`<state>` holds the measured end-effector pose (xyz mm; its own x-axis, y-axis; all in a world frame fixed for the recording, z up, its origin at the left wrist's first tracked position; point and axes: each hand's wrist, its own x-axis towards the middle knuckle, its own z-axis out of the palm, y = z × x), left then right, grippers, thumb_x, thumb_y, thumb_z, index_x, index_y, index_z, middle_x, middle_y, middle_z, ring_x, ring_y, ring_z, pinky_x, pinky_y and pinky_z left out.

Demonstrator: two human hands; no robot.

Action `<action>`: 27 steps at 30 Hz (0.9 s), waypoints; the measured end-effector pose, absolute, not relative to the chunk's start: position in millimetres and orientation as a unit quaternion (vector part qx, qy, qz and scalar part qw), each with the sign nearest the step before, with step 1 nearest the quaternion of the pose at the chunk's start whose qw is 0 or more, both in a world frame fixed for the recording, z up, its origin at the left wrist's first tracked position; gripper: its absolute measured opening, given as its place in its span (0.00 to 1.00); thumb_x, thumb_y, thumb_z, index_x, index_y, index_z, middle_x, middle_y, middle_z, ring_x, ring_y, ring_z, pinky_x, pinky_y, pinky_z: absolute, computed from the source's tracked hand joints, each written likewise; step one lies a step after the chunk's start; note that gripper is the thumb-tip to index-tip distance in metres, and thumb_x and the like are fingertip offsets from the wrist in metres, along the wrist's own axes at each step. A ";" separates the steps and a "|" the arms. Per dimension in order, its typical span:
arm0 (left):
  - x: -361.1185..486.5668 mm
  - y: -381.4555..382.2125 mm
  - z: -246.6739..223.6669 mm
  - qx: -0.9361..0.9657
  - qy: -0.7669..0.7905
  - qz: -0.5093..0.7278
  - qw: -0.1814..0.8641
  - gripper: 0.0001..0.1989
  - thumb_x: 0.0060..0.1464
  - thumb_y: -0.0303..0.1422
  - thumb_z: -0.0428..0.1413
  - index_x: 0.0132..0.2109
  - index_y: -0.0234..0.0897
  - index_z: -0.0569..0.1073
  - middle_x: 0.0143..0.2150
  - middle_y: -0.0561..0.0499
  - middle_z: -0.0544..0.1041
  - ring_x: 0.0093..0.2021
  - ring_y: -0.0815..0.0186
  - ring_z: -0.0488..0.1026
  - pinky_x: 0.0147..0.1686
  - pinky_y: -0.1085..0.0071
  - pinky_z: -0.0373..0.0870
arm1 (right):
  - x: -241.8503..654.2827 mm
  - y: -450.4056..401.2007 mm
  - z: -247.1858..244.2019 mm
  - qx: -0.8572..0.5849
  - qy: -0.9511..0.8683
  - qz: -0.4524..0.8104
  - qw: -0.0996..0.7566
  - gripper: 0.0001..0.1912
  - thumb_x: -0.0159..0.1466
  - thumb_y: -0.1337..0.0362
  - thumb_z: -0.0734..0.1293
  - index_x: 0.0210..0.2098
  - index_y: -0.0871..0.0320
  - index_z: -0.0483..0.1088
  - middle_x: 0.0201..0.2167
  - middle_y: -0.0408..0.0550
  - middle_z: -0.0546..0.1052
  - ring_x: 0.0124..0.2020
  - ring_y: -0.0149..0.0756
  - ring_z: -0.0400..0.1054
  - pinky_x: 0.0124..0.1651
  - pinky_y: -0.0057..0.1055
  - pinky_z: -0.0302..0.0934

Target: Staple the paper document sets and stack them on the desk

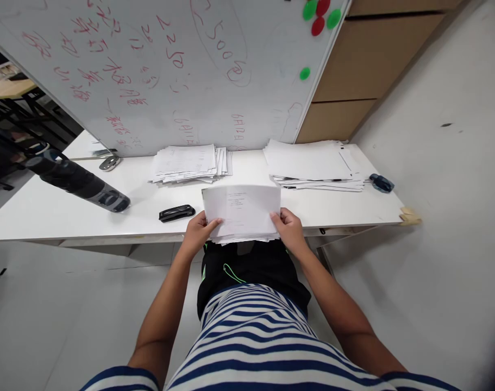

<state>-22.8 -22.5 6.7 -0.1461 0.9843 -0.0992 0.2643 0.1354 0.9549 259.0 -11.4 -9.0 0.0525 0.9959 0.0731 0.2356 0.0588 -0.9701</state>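
A stack of printed paper sheets (pixel 244 212) is held in front of me at the table's front edge. My left hand (pixel 199 231) grips its left side, thumb on top and the other fingers underneath. On the right side, my right hand (pixel 288 228) pinches the sheets the same way. The near edges of the stack are slightly uneven. Just left of my left hand lies a black stapler (pixel 176 213). Behind the held stack, one pile of papers (pixel 186 162) sits at the left and another pile (pixel 310 162) at the right.
On the white table (pixel 145 222) a dark bottle (pixel 88 184) stands at the left, with a computer mouse (pixel 109 163) behind it. A small dark blue object (pixel 381 183) lies near the right end. The whiteboard (pixel 149 70) and cardboard boxes (pixel 373 54) rise along the back.
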 end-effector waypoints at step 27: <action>-125.2 -17.6 0.7 0.664 0.692 0.277 0.058 0.30 0.54 0.40 0.60 0.62 0.42 0.65 0.61 0.40 0.68 0.62 0.46 0.63 0.58 0.50 0.62 | 193.6 -17.3 -4.6 -0.518 -0.452 0.573 0.446 0.19 0.61 0.50 0.66 0.46 0.55 0.70 0.24 0.42 0.74 0.19 0.32 0.64 0.18 0.27 0.62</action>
<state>-125.2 -17.6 0.7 -0.1121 0.9509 0.2883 0.8871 -0.0349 0.4602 193.6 -17.3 -4.6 -0.0653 0.9797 -0.1893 -0.0431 -0.1923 -0.9804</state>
